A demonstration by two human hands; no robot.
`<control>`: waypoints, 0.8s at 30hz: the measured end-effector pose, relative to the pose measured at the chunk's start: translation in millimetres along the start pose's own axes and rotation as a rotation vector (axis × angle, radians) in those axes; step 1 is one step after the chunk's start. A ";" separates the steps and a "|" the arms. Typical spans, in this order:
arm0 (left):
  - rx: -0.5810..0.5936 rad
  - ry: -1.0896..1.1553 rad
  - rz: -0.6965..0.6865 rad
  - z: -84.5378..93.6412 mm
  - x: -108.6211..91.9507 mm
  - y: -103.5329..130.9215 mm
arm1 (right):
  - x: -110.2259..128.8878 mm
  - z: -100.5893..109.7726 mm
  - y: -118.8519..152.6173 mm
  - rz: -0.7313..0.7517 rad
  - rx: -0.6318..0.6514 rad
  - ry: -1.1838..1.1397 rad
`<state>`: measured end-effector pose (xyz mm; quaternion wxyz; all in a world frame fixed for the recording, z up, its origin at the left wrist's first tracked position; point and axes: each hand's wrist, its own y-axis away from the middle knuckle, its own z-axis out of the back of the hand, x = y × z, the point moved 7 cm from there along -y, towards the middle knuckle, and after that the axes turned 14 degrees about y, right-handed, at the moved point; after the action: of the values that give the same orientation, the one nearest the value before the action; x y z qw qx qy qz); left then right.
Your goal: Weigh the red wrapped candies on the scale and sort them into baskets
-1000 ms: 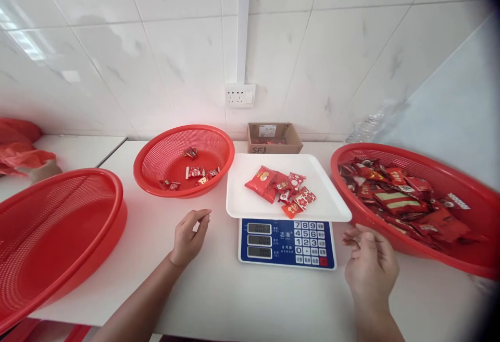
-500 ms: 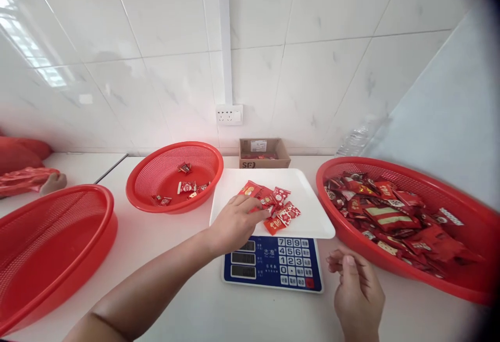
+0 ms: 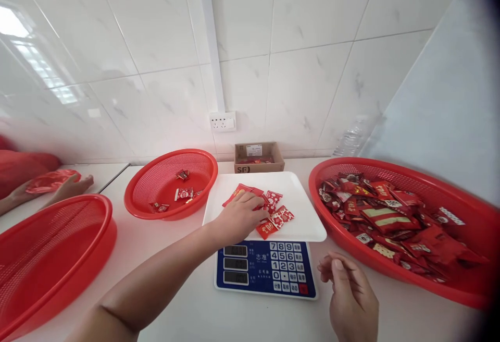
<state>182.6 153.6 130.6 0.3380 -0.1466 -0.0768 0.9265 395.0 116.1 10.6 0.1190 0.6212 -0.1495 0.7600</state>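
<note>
My left hand (image 3: 241,219) reaches over the white tray (image 3: 307,217) of the blue scale (image 3: 265,274), its fingers curled down on several red candy packets (image 3: 282,217). Its fingertips are partly hidden among the packets, so I cannot make out what they grip. To the right of the scale, my right hand (image 3: 349,292) hangs above the table with thumb and fingers curled together; nothing clear shows between them. A large red basket (image 3: 332,167) full of red packets stands at the right.
A red basket (image 3: 211,180) with a few packets stands left of the tray, another red basket (image 3: 105,211) at the far left. Behind the tray is a cardboard box (image 3: 260,167). A co-worker's hands (image 3: 70,188) hold red plastic at the far left.
The view has shifted slightly. My left hand still lies on the packets, its fingers a little more over them. The co-worker's second hand has come into view with the red plastic.
</note>
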 end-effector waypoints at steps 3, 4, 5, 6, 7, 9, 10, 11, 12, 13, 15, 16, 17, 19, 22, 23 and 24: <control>-0.113 0.210 0.069 15.5 3.9 4.1 | -3.3 -1.1 -1.0 -0.025 0.017 -0.016; -0.142 0.292 0.110 19.6 6.7 5.3 | -4.1 -1.3 -1.3 -0.032 0.019 -0.023; -0.154 0.357 0.157 21.8 9.8 6.3 | -4.7 -1.4 -1.5 -0.036 0.020 -0.028; -0.150 0.392 0.203 22.1 12.6 6.9 | -4.9 -1.6 -1.7 -0.038 0.021 -0.031; -0.137 0.408 0.247 21.1 14.8 7.1 | -4.9 -1.7 -1.8 -0.038 0.024 -0.029; -0.112 0.410 0.301 17.6 16.3 6.8 | -4.3 -1.8 -1.8 -0.036 0.030 -0.017; -0.104 0.406 0.310 15.8 15.4 6.1 | -4.0 -1.8 -1.9 -0.037 0.033 -0.011; -0.099 0.404 0.313 14.1 14.1 5.4 | -3.9 -1.9 -2.0 -0.038 0.037 -0.004; -0.099 0.404 0.316 13.0 12.7 4.7 | -3.8 -2.0 -2.1 -0.040 0.041 0.005; -0.103 0.406 0.322 12.2 11.7 4.0 | -3.7 -2.1 -2.3 -0.040 0.044 0.012; -0.126 0.406 0.350 12.3 11.9 3.1 | -3.2 -2.4 -2.6 -0.035 0.046 0.021; -0.140 0.404 0.369 12.4 12.9 2.8 | -3.1 -2.5 -2.7 -0.032 0.047 0.024; -0.150 0.401 0.388 12.3 14.3 2.7 | -3.0 -2.8 -2.8 -0.030 0.049 0.026; -0.155 0.394 0.416 10.5 16.7 2.8 | -3.3 -2.8 -2.8 -0.032 0.049 0.026; -0.147 0.391 0.425 7.9 15.9 4.3 | -3.9 -2.5 -2.9 -0.038 0.045 0.017; -0.146 0.390 0.421 8.0 14.2 4.9 | -4.0 -2.4 -3.0 -0.039 0.044 0.014; -0.146 0.388 0.413 8.5 11.8 5.1 | -4.1 -2.5 -3.2 -0.037 0.046 0.015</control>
<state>168.1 157.0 134.8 0.1391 -0.3573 -0.0457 0.9224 394.7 120.0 6.4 0.1201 0.6209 -0.1196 0.7654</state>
